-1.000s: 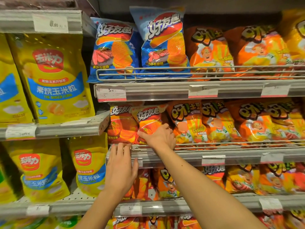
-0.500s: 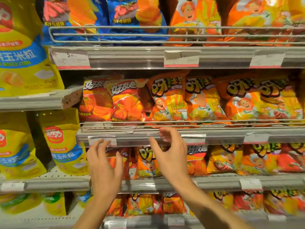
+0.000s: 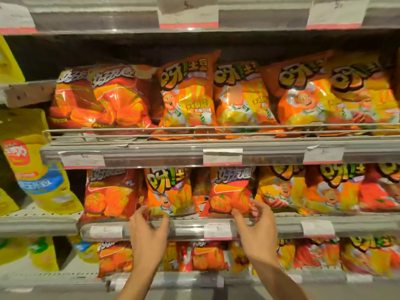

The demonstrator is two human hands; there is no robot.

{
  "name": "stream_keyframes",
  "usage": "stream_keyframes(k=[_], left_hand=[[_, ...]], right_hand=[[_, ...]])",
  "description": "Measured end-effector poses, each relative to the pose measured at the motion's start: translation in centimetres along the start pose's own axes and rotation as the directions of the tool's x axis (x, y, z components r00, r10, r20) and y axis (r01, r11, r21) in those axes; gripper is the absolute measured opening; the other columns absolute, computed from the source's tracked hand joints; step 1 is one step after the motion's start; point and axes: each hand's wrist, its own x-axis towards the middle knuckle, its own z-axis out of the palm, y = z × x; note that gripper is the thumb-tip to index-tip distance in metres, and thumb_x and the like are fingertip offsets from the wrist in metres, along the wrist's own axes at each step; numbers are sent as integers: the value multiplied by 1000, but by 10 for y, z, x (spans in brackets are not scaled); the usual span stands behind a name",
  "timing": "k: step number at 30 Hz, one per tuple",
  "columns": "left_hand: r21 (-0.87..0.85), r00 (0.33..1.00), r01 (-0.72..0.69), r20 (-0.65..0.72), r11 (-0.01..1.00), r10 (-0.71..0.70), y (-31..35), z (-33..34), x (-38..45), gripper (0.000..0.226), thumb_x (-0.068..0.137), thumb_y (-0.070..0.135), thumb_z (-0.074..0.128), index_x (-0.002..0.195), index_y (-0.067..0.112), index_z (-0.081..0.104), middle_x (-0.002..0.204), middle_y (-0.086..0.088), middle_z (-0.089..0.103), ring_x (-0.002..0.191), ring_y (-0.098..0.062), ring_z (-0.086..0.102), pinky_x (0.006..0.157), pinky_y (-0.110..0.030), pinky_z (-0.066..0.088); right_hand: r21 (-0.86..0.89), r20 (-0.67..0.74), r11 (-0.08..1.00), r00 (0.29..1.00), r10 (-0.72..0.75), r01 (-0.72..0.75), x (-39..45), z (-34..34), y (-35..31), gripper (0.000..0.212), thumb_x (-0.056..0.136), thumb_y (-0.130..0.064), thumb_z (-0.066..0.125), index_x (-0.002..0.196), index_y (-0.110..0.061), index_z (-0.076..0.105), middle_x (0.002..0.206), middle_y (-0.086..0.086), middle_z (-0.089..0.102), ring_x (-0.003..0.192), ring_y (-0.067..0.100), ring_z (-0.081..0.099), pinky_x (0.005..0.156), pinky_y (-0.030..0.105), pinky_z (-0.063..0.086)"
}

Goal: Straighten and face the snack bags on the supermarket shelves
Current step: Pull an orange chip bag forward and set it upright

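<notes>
White price tags (image 3: 218,230) sit in the grey shelf-edge rail (image 3: 368,226) between the hands; a wire guard (image 3: 129,132) runs above them.

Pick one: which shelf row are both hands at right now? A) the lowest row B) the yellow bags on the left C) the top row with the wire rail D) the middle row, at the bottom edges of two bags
D: the left hand is at the foot of the orange cartoon-chef bag and the right hand at the foot of the red chip bag, both in the middle row below the wire rail.
</notes>
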Motion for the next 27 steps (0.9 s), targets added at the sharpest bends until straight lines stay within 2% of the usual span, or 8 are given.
stream_keyframes(k=[3,9,12,16,18,21,24,27], left_hand=[[-28,999,-13,-33,1000,12,-4,9,-4,65,86,38,74,137,8,46,131,-8,49,123,-26,47,102,-43,41],[17,995,-79,-61,997,80,0,9,-11,72,81,38,78,137,8,45,131,-9,47,126,-26,43,105,-43,40],[58,993,-104,-47,993,107,8,7,2,89,77,47,80,144,8,37,140,-12,42,134,-29,37,110,-49,37],[40,994,-101,36,994,99,19,12,26,116,62,61,84,149,8,29,146,-14,38,139,-30,31,115,-52,32],[-20,994,-78,70,997,79,24,16,37,119,50,65,87,143,8,38,139,-13,49,134,-30,38,111,-54,37],[-31,997,-34,73,999,36,26,22,47,122,42,65,91,138,8,42,133,-12,52,129,-29,44,105,-53,43],[-96,989,6,146,995,8,23,25,58,117,38,69,91,129,10,46,123,-10,59,118,-29,56,101,-52,49],[-128,982,38,188,991,-14,21,27,62,113,35,69,92,122,13,44,118,-8,60,115,-28,58,99,-52,50]], right_hand=[[-15,21,998,998,-64,64,5,0,13,58,85,-38,79,133,-18,53,125,0,57,120,22,54,104,46,46],[-53,82,994,993,-89,93,10,-5,16,77,85,-44,78,147,-15,43,143,4,47,135,23,41,114,42,37],[-81,107,989,987,-118,127,22,2,6,93,82,-49,78,155,-13,33,154,6,39,144,23,31,117,39,30],[-149,170,979,979,-111,137,46,16,-5,125,68,-62,84,159,-9,17,160,10,29,149,28,24,121,45,27],[-166,199,981,978,-62,96,57,21,-8,133,59,-68,86,156,-7,20,157,12,34,146,29,30,119,47,32],[-164,214,984,976,-27,63,71,27,-10,129,52,-71,87,146,-4,32,144,12,45,136,28,42,111,44,42],[-145,253,988,967,-15,53,82,32,-10,125,51,-71,88,145,-4,39,142,11,46,133,27,45,109,41,45],[-124,265,991,964,-7,41,82,36,-6,126,51,-72,87,148,-6,39,144,10,45,136,27,43,111,43,44]])
